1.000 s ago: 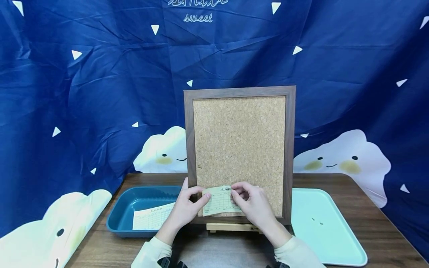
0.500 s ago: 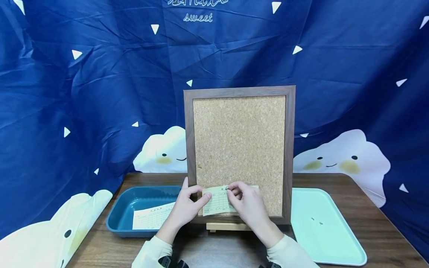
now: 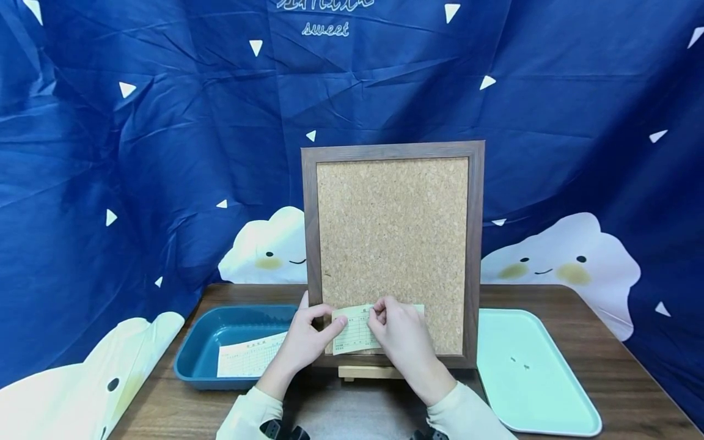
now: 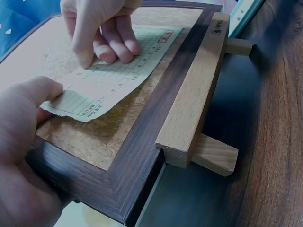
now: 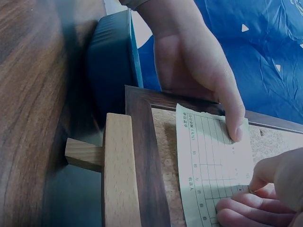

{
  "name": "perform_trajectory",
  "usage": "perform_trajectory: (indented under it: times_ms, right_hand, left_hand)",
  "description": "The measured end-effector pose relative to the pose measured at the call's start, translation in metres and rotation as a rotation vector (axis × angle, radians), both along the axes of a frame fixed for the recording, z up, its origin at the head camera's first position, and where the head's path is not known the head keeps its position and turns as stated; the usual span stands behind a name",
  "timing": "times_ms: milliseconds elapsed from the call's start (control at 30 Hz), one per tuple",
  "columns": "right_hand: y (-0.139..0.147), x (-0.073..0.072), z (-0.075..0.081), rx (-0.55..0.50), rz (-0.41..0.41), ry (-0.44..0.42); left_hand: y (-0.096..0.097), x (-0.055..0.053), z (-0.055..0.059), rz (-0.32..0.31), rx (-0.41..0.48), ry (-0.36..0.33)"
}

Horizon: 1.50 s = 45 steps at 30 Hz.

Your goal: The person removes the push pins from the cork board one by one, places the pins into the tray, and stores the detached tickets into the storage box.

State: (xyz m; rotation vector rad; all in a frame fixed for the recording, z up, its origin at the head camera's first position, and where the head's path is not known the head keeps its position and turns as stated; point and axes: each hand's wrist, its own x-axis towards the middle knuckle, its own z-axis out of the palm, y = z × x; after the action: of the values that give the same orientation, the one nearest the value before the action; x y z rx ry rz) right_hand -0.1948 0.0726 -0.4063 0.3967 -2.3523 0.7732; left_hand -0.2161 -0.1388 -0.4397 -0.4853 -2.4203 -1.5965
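A pale green printed receipt [image 3: 354, 333] lies over the lower part of a framed cork board [image 3: 393, 238]. My left hand [image 3: 302, 342] pinches the receipt's left end, thumb in front and a finger behind, as the left wrist view shows; its other fingers reach behind the frame. At the receipt's upper middle, my right hand [image 3: 406, 339] has thumb and index finger pinched together against the paper. A tiny pin sits at those fingertips, mostly hidden by them. In the right wrist view, the other right fingers [image 5: 251, 208] rest curled along the receipt.
A blue bin [image 3: 189, 348] with white printed sheets [image 3: 250, 357] stands left of the board. On the right lies a mint tray [image 3: 541, 379] bearing several tiny pins [image 3: 519, 363]. A wooden easel ledge [image 3: 368, 372] supports the board on the wooden table [image 3: 621, 373].
My right hand has slid left along the receipt's upper edge, uncovering its right end, and its fingers now cover the small pin. The left hand and board have stayed put.
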Motion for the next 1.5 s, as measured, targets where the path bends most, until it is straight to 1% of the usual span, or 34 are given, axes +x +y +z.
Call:
perform_trajectory:
  times_ms: [133, 233, 500, 800, 1000, 1200, 1500]
  right_hand:
    - [-0.0011, 0.0007, 0.0003, 0.014, -0.015, 0.014]
    - [-0.0014, 0.0004, 0.0005, 0.008, -0.016, 0.012]
    - [-0.0001, -0.0019, 0.0009, -0.057, -0.006, -0.079]
    - [0.0017, -0.004, -0.0024, -0.085, -0.002, -0.069]
    - [0.0028, -0.0045, -0.0046, -0.101, 0.001, -0.068]
    - [0.0033, -0.0046, -0.0055, -0.113, 0.005, -0.064]
    - [0.0066, -0.0039, -0.0048, -0.145, 0.04, -0.088]
  left_hand:
    - [-0.0005, 0.0008, -0.0002, 0.0, 0.006, -0.026]
    - [-0.0004, 0.0005, 0.0001, 0.002, 0.009, -0.025]
    - [-0.0007, -0.0023, 0.0002, 0.007, 0.0, -0.01]
    - [-0.0009, -0.0016, 0.0005, -0.007, 0.002, -0.018]
    - [-0.0007, -0.0036, 0.0008, -0.003, -0.001, -0.011]
    - [-0.0007, -0.0035, 0.0016, -0.004, -0.003, -0.022]
    - [-0.0009, -0.0027, 0.0018, -0.005, 0.002, -0.017]
